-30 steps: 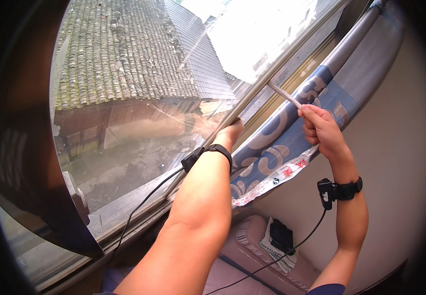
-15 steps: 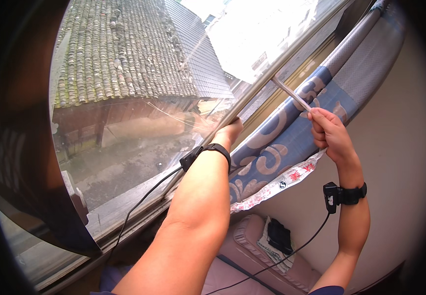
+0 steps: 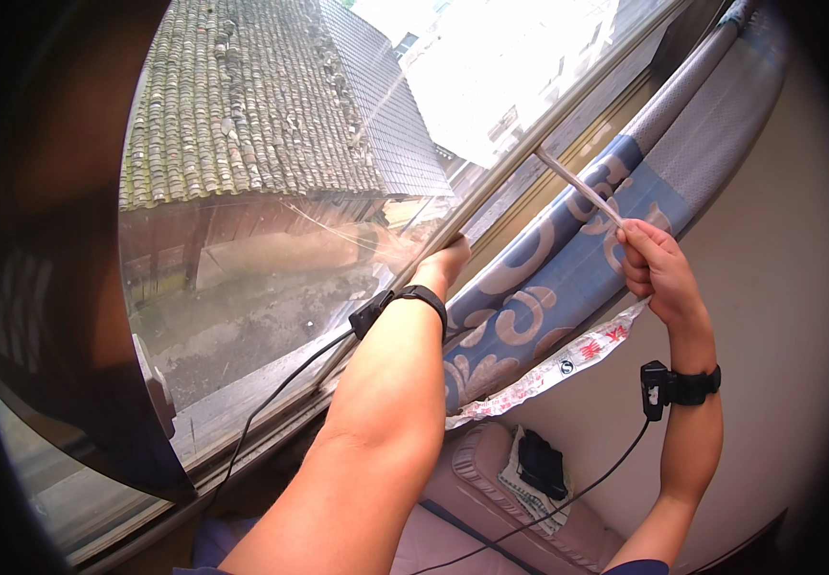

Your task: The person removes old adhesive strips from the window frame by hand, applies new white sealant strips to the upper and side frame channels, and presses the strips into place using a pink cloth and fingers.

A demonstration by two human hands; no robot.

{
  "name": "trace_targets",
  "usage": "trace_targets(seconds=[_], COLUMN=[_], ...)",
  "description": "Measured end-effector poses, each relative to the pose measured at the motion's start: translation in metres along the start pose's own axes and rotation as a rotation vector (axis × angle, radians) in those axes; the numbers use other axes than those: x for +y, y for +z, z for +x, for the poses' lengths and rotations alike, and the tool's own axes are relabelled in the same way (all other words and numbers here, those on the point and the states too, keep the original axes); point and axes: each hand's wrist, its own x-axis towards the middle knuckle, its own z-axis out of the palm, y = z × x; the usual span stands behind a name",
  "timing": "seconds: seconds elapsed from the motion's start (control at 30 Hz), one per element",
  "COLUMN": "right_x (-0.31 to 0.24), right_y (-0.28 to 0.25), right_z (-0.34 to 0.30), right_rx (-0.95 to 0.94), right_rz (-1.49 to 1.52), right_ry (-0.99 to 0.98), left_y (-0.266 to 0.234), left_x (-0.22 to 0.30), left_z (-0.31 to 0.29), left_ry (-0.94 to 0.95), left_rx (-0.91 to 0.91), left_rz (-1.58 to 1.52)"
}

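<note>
My right hand (image 3: 661, 266) is closed in a pinch on a narrow strip (image 3: 582, 187), which looks like folded or twisted plastic. It runs taut from the edge of the window frame (image 3: 500, 180) down to my fingers. Below that hand a wider white printed plastic strip (image 3: 567, 367) with red markings hangs and slopes left until my left forearm hides it. My left hand (image 3: 445, 263) is closed at the frame's edge, its fingertips mostly hidden. Just behind both strips hangs a blue and grey patterned curtain (image 3: 520, 316).
A pink padded seat (image 3: 472, 470) stands below, with a black cloth (image 3: 542, 464) on a folded pale cloth. Black bands with small boxes and cables (image 3: 587, 489) sit on both wrists. Through the glass shows a tiled roof (image 3: 251, 105). A pale wall (image 3: 769, 287) lies right.
My right hand has moved a little right and down, drawing out more of the narrow strip. The wider strip has shifted with it. My left hand stays at the frame.
</note>
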Motion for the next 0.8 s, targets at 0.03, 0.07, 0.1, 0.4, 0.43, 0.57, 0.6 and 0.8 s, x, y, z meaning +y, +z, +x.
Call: trace_targets(seconds=[0.03,0.07,0.1,0.4,0.43,0.57,0.6,0.8], right_x=[0.000,-0.002,-0.004,-0.005,-0.005,-0.010,-0.010,-0.008], right_y=[-0.001,0.000,0.000,-0.017,-0.019,-0.020,-0.022,-0.028], right_z=[-0.001,-0.001,-0.002,-0.010,-0.012,-0.012,-0.013,-0.019], right_rx=[0.001,0.003,0.005,0.031,0.035,0.037,0.045,0.070], right_rz=[0.000,0.000,-0.001,0.017,0.015,0.005,0.001,-0.015], right_ry=[0.000,-0.003,-0.006,-0.027,-0.024,-0.046,-0.042,-0.059], left_y=[-0.001,0.000,0.002,-0.007,-0.007,0.001,0.001,0.003], left_x=[-0.001,-0.002,0.000,-0.009,-0.008,-0.003,-0.002,-0.001], left_z=[-0.001,-0.001,0.000,-0.007,-0.007,-0.008,-0.005,-0.007], left_ry=[0.015,0.029,0.027,0.095,0.094,0.050,0.045,0.060], left_rx=[-0.008,-0.017,-0.019,-0.043,-0.037,-0.043,-0.043,-0.036], left_rz=[-0.006,-0.012,-0.012,0.063,0.061,0.128,0.097,0.118])
